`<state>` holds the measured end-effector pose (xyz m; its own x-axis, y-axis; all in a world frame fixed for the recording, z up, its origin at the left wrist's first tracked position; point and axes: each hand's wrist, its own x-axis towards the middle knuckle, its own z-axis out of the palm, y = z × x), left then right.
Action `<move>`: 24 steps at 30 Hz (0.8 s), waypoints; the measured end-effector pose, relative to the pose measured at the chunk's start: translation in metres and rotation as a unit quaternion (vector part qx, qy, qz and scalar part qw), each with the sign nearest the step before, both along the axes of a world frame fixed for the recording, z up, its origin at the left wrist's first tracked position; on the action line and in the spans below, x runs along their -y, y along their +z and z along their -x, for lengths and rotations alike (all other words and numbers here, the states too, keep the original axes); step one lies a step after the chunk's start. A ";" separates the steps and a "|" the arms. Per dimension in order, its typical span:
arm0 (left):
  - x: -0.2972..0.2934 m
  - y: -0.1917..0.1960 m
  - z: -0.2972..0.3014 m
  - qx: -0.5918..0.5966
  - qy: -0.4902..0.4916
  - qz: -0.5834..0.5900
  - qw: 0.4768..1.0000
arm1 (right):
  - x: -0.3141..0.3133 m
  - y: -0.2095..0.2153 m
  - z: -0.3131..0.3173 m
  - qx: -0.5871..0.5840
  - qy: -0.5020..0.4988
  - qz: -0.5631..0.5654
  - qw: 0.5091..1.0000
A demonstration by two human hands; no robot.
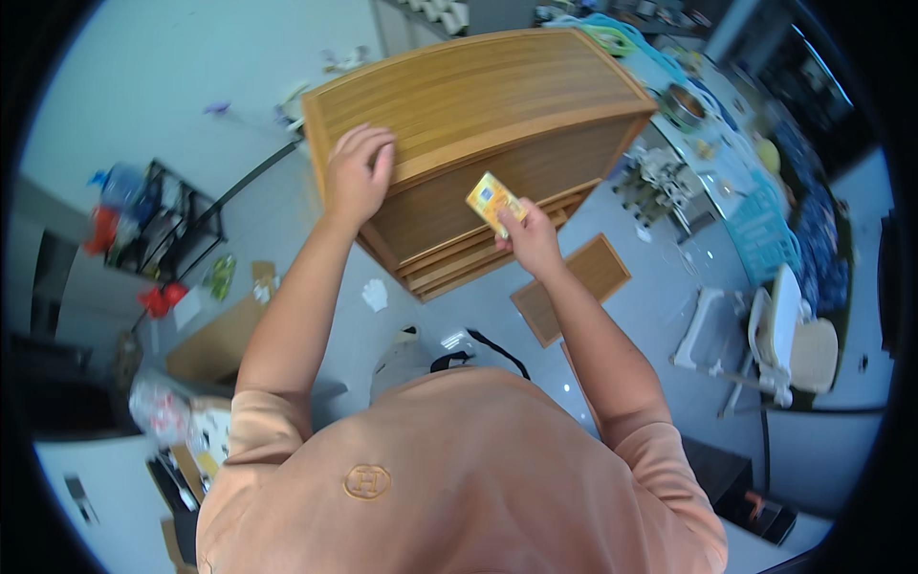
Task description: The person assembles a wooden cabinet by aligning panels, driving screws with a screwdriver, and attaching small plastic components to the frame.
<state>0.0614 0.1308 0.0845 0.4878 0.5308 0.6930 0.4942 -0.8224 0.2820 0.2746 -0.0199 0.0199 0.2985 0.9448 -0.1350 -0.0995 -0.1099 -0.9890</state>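
A wooden cabinet (488,96) with a slatted top stands in front of me. My left hand (358,172) rests flat on its near top edge, fingers curled over the wood. My right hand (528,234) pinches a small yellow packet (492,201) and holds it against the cabinet's front face. Several wooden boards (478,263) lean stacked at the foot of the cabinet, below the packet.
A loose wooden panel (572,287) lies on the pale floor to the right. A white chair (789,335) and a cluttered table (727,143) stand further right. A black rack (177,225) and cardboard boxes (215,340) sit on the left.
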 end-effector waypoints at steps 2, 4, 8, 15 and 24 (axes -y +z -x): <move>0.025 -0.011 0.044 0.043 0.125 0.011 0.991 | 0.001 -0.011 0.016 0.101 0.106 0.014 0.989; 0.056 -0.019 0.070 0.057 0.199 0.079 0.975 | -0.005 -0.006 0.039 0.257 0.168 -0.047 0.950; 0.103 -0.039 0.093 0.052 0.246 0.221 0.942 | -0.017 -0.005 0.093 0.408 0.182 -0.114 0.887; 0.098 -0.025 0.097 -0.058 0.189 0.232 0.952 | -0.046 -0.002 0.144 0.485 0.155 -0.122 0.852; 0.034 -0.021 0.088 -0.155 0.046 0.182 0.970 | -0.055 -0.018 0.137 0.505 0.115 -0.178 0.836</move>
